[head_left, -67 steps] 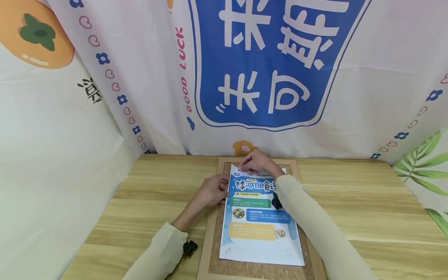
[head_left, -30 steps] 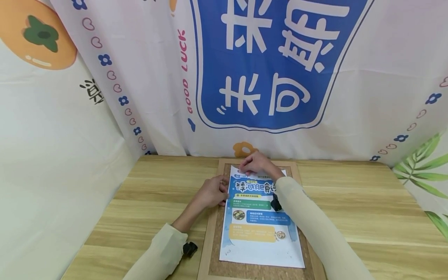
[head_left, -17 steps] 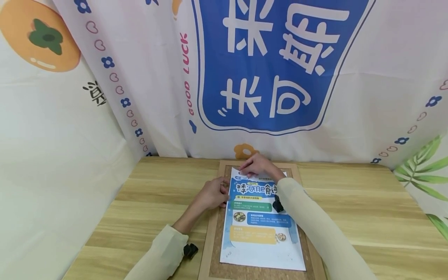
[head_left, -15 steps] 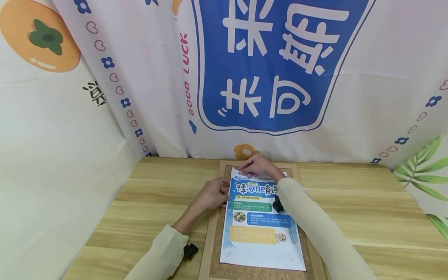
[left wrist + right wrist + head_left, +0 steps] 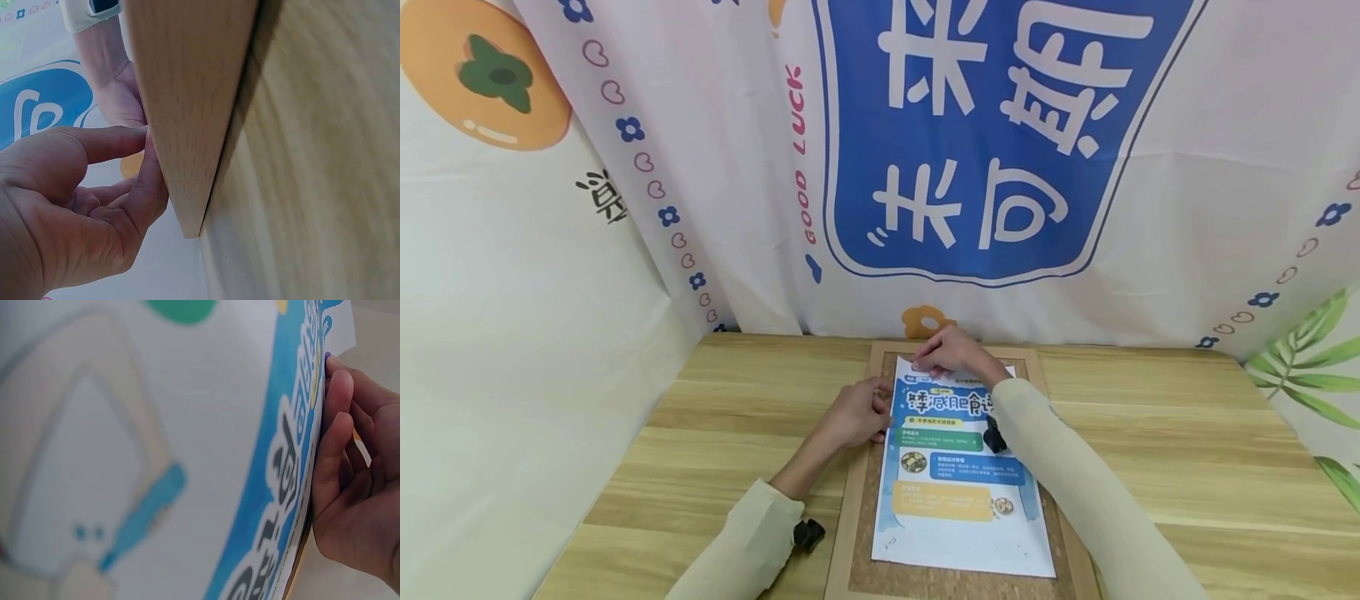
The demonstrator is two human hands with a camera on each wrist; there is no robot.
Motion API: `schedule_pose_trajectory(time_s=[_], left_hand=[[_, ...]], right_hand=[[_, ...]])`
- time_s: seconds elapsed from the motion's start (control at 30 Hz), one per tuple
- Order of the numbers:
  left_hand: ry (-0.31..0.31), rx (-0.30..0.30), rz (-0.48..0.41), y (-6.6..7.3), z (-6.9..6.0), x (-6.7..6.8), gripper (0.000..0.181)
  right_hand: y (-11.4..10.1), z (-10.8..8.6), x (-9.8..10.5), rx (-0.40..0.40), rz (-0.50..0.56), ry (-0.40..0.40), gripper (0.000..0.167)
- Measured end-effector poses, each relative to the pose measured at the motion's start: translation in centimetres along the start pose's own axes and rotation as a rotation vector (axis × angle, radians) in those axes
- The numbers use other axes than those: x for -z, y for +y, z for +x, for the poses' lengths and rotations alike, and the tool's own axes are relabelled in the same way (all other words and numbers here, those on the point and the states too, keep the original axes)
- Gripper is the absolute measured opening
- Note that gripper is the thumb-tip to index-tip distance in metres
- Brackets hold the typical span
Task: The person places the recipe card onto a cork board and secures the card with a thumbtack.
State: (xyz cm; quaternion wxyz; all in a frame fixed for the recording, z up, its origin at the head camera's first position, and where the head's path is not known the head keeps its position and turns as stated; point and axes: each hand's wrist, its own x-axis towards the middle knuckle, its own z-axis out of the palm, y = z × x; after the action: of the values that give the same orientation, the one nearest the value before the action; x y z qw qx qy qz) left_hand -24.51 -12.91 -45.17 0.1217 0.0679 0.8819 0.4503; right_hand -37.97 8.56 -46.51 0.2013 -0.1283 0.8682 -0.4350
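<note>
A printed poster (image 5: 962,533) in blue, green and yellow lies on a cork board (image 5: 940,579) with a wooden frame. My left hand (image 5: 853,412) is at the poster's upper left edge. In the left wrist view its thumb and forefinger meet just above the frame (image 5: 194,94), pinching at the paper's edge. My right hand (image 5: 951,350) is at the poster's top left corner, fingertips down on the paper. In the right wrist view a small purple pushpin (image 5: 327,356) shows at the right hand's fingertips, mostly hidden by them.
The board lies on a wood-grain table (image 5: 1150,433), its far end close to a white printed cloth (image 5: 737,208) that hangs behind. Another cloth wall (image 5: 512,333) stands at the left. Black wrist cameras (image 5: 807,535) sit on both sleeves.
The head view has shifted slightly up and down. Both hands stay at the same places on the poster, and the poster has not visibly moved on the board.
</note>
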Motion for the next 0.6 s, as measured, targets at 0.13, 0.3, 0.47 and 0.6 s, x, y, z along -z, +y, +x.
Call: schedule_pose_trajectory(time_s=[0.13,0.3,0.47,0.6], left_hand=[[-0.003,-0.002,0.002,0.03,0.07,-0.05,0.047],[-0.006,0.001,-0.001,0.08,0.1,-0.12,0.048],[-0.003,0.009,-0.001,0.06,0.12,-0.06,0.047],[0.004,0.012,-0.002,0.02,0.09,0.01,0.047]], right_hand=[[-0.1,-0.16,0.07,-0.005,0.019,-0.008,0.013],[0.12,-0.21,0.19,0.004,0.023,-0.008,0.013],[0.04,-0.18,0.33,0.008,-0.009,-0.016,0.013],[-0.53,-0.19,0.62,0.033,-0.087,-0.04,0.016]])
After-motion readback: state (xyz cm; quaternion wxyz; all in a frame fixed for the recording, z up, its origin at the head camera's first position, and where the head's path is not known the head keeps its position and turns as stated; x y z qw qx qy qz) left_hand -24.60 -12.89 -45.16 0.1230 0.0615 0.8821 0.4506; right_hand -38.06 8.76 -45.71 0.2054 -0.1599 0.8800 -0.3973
